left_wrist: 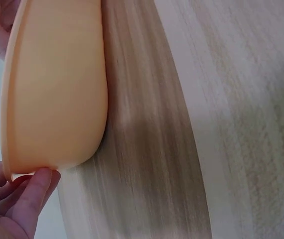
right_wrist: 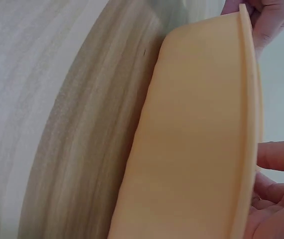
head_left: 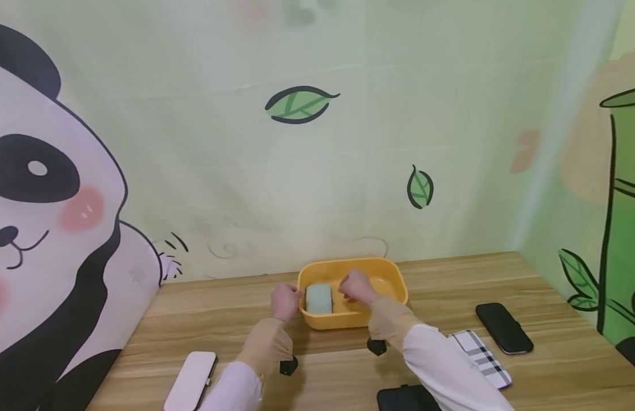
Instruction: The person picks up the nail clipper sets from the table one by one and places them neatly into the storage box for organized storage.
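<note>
Tub (head_left: 343,322) of yellow-orange plastic, oblong, round-cornered: upright on the wood-grain table (head_left: 230,337), near the pale green printed backdrop (head_left: 358,188). Inside, left end: one pale blue-green, round-edged box (head_left: 319,298).

My left hand (head_left: 284,302): thumb and fingers pinched on the tub's left end. My right hand (head_left: 357,286): over the interior, beside the box, fingers bent — whether they hold anything, I cannot tell.

Risks, as I judge: a tug from my left pinch could tilt or slide the tub; a knock from my right knuckles could shift the box.

Around: one whitish oblong slab (head_left: 190,379), left; one black slab (head_left: 504,328), far right; one black-and-white checked slab (head_left: 484,361) and one black item (head_left: 403,398), both partly behind my white right sleeve (head_left: 445,368). My beige right cuff (head_left: 391,321) crosses the tub's front right corner — blocking sight of it.
</note>
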The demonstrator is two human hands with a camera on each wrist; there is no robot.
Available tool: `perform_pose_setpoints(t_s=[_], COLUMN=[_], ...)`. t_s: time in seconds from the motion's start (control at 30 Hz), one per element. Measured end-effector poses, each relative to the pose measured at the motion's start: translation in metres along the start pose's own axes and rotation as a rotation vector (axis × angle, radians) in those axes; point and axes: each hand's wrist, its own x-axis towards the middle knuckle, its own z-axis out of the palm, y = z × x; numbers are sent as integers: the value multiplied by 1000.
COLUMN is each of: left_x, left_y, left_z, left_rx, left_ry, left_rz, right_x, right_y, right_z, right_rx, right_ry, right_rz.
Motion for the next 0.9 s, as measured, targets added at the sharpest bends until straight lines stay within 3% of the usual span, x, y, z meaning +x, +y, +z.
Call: perform_pose_setpoints(t_s=[0.07, 0.13, 0.2, 0.23, 0.3, 0.43, 0.47, 0.53, 0.63, 0.67, 0.73, 0.8, 0.83, 0.9], left_x=[18, 47, 64, 59, 68, 50, 59, 51, 62, 74, 84, 92, 88, 66], left_y=[-25, -68, -90, -80, -95, -76, -90, -80, -94, -110, -128, -137, -132, -98], left_z=[13, 35, 47, 41, 48, 32, 40, 34, 40, 50, 57, 60, 57, 39], left_rx=[-20, -20, 3, 24, 18, 6, -1, 25, 47, 15, -33, -77, -87, -54], left_ry=[-17, -17, -23, -36, -25, -14, -8, -20, -34, -38, -39, -56, -67, -89], left_rz=[0, 16, -9, -32, 1, 62, 77, 53, 1, -20, -32, -57, -61, -73], right_x=[-2, -4, -6, -7, -9, -12, -13, -14, -17, -18, -19, -21, -22, -23], right_y=[-1, -3, -5, -5, -7, -6, -5, -5, -6, -6, -6, -6, -6, -6], right_z=[-3, -6, -9, -10, -13, -20, -22, -26, -32, -34, -37, -39, -41, -43], right_rx=[25, 53, 72, 78, 88, 124, 134, 162, 188, 192, 199, 200, 201, 203], right_ry=[-10, -15, -20, -23, -29, -57, -64, -78, -86, -88, -88, -93, -96, -97], right_rz=[2, 4, 5, 5, 7, 6, 0, -1, -1, -1, 11, 17, 21, 38])
